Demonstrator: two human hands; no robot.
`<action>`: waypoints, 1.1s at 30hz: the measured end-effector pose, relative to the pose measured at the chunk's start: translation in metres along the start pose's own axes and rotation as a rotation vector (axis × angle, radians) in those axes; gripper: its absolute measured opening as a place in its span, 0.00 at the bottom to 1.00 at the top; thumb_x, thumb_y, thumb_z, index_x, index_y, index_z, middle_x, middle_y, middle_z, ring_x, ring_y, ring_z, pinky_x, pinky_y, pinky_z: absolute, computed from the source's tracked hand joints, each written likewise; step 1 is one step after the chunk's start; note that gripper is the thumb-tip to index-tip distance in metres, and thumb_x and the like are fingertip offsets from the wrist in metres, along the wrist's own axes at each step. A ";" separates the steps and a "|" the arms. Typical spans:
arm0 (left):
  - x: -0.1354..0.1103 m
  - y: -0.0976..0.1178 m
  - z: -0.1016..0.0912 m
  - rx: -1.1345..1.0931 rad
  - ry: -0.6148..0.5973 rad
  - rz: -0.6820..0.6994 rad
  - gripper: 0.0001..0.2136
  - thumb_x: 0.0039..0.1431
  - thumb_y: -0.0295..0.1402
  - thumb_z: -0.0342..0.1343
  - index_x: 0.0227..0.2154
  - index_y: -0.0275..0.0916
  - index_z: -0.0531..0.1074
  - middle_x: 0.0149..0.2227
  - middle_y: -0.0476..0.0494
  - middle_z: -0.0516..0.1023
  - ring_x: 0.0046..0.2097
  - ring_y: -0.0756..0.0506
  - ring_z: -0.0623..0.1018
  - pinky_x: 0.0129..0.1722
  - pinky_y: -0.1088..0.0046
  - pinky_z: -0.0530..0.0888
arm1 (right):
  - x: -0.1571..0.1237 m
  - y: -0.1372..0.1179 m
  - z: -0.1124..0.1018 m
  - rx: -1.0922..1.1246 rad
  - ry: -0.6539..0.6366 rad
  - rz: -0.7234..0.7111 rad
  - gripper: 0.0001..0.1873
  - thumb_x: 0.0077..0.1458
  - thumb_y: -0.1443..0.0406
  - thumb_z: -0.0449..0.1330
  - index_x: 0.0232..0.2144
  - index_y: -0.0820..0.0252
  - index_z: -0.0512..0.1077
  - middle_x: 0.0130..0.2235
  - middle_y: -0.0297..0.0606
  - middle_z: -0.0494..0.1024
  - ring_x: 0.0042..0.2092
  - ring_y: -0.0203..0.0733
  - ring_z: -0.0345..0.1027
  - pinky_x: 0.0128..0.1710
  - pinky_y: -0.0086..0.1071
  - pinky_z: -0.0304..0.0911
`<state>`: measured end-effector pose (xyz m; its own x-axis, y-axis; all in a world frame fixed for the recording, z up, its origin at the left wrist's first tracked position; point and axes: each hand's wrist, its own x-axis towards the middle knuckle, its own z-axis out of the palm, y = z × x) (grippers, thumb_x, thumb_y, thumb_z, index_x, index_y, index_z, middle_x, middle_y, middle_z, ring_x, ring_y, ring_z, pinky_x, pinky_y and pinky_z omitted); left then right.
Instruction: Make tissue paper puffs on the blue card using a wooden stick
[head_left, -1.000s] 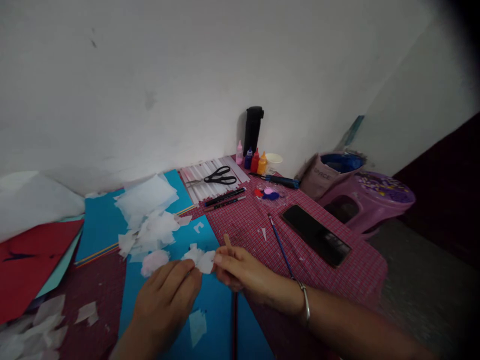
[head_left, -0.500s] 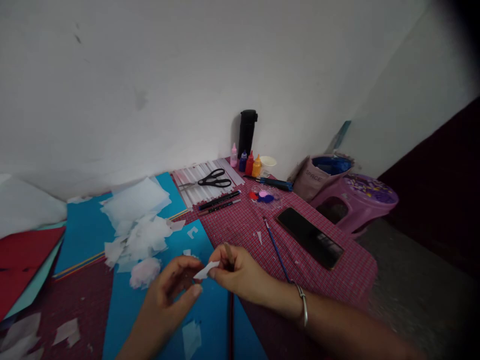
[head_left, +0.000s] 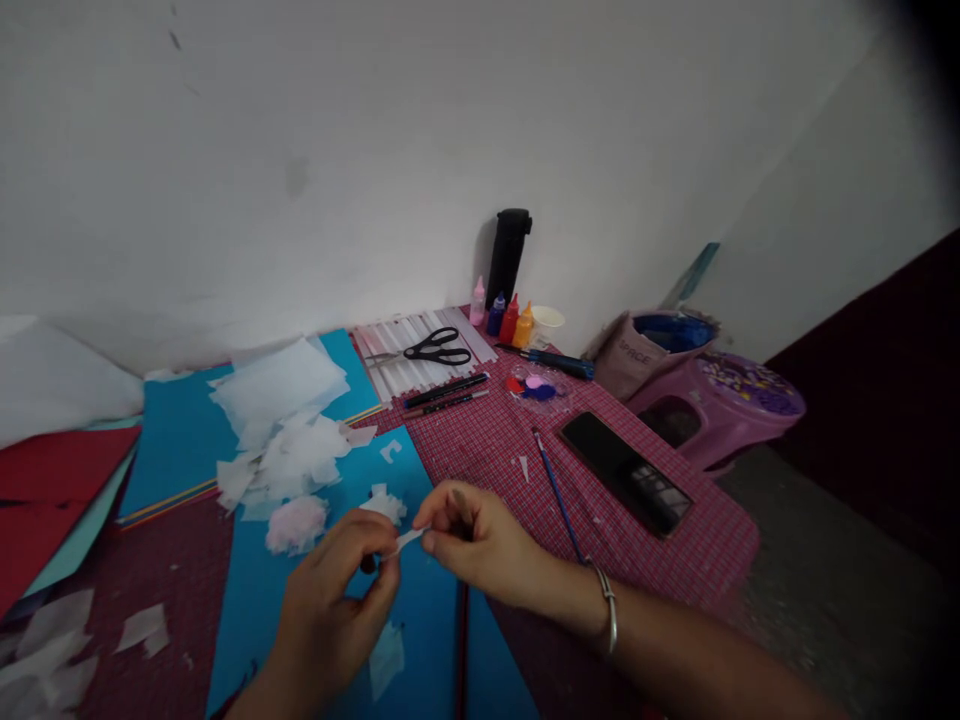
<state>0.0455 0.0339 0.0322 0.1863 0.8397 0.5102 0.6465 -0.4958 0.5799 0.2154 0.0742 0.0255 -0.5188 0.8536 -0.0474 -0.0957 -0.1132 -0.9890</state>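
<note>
Between my two hands is a small strip of white paper (head_left: 410, 539), stretched above the blue sheet (head_left: 300, 620). My left hand (head_left: 345, 580) pinches its left end between thumb and finger. My right hand (head_left: 472, 540) pinches the other end, and a brownish stick-like thing, its kind unclear, shows between its fingers. Just behind the hands lies a ruffled white paper piece (head_left: 384, 503). Left of it are a pale pink paper ruffle (head_left: 297, 524) and a heap of torn white paper (head_left: 304, 450). A flat white scrap (head_left: 387, 655) lies on the blue sheet below.
Black-handled scissors (head_left: 437, 348), pens (head_left: 446, 396), paint bottles (head_left: 510, 320), paint blobs (head_left: 538, 390), a craft knife (head_left: 559, 362), a paintbrush (head_left: 556, 490) and a phone (head_left: 626, 470) lie to the right. Red card (head_left: 60, 490) is at left. A pink stool (head_left: 720, 410) stands beyond the table.
My left fingers have closed on the left end of the paper strip, where before they were apart beside it. My right hand keeps its pinch. The view has shifted slightly.
</note>
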 end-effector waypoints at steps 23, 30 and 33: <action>-0.011 -0.023 -0.004 0.315 0.121 0.439 0.12 0.51 0.17 0.56 0.36 0.39 0.72 0.35 0.44 0.77 0.38 0.46 0.77 0.40 0.70 0.75 | 0.005 -0.004 -0.002 0.126 -0.057 0.191 0.07 0.45 0.65 0.60 0.23 0.61 0.64 0.19 0.24 0.63 0.20 0.26 0.51 0.20 0.24 0.46; 0.006 -0.018 -0.005 -0.760 0.035 -0.750 0.03 0.52 0.32 0.55 0.29 0.39 0.70 0.26 0.50 0.73 0.26 0.50 0.72 0.23 0.76 0.70 | 0.009 0.000 -0.004 0.142 0.047 0.130 0.06 0.44 0.67 0.59 0.22 0.61 0.63 0.19 0.23 0.62 0.20 0.27 0.52 0.21 0.24 0.47; 0.004 -0.015 -0.002 -0.959 -0.095 -0.870 0.08 0.49 0.37 0.58 0.25 0.38 0.71 0.23 0.49 0.72 0.25 0.49 0.71 0.21 0.76 0.68 | 0.010 -0.002 -0.005 0.168 0.057 0.167 0.05 0.45 0.68 0.59 0.23 0.61 0.64 0.18 0.23 0.61 0.19 0.26 0.49 0.20 0.24 0.45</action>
<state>0.0353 0.0443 0.0272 0.0519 0.9570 -0.2855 -0.1955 0.2901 0.9368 0.2142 0.0853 0.0264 -0.4913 0.8425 -0.2210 -0.1548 -0.3341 -0.9297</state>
